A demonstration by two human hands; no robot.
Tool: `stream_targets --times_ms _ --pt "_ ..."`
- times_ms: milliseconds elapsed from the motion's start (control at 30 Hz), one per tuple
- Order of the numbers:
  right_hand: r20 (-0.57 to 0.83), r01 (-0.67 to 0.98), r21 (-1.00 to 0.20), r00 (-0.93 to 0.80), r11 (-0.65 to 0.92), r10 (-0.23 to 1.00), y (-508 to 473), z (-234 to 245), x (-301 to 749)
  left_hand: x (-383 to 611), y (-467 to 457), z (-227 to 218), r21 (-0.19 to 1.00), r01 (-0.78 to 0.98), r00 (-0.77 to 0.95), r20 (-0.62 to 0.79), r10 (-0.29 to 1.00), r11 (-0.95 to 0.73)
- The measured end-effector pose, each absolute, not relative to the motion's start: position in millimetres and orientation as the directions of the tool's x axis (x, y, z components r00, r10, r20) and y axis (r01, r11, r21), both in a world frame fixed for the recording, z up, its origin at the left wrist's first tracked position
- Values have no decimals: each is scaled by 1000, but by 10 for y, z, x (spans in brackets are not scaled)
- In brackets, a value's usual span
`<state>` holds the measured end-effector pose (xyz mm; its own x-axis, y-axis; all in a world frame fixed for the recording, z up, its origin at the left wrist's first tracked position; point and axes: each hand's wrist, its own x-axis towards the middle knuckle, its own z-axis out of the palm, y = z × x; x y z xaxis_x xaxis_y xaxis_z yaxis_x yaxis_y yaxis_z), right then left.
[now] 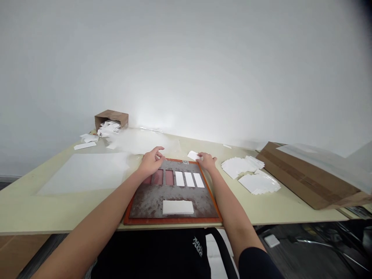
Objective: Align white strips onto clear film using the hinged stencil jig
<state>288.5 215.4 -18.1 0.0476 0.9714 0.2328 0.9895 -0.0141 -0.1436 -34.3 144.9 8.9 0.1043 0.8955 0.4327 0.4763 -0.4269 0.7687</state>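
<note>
A dark grey plate (148,201) with a row of rectangular slots lies on an orange-red base (174,221) in front of me. White cards (189,179) fill three slots on the right; the left slots show reddish bottoms. My right hand (207,160) pinches a white card (193,155) just beyond the plate's far right corner. At the far left corner of the plate is my left hand (151,161), its fingers curled and apart, and I see nothing in it. A stack of white cards (178,207) rests on the plate's near part.
Fanned white cards (242,166) lie to the right, beside a large cardboard box (305,178). An open small box (112,115) spilling white pieces stands at the back left. A translucent sheet (84,173) covers the left of the table. The wall borders the back.
</note>
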Motion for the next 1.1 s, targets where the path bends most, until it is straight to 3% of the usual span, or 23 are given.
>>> stream_targets --times_ms 433,1100 --pt "172 970 -244 34 9 984 2188 -173 2906 -343 1468 76 770 476 99 433 896 -425" --pt "145 990 -114 103 -87 984 2123 -77 2764 -358 1456 95 771 475 104 429 897 -424"
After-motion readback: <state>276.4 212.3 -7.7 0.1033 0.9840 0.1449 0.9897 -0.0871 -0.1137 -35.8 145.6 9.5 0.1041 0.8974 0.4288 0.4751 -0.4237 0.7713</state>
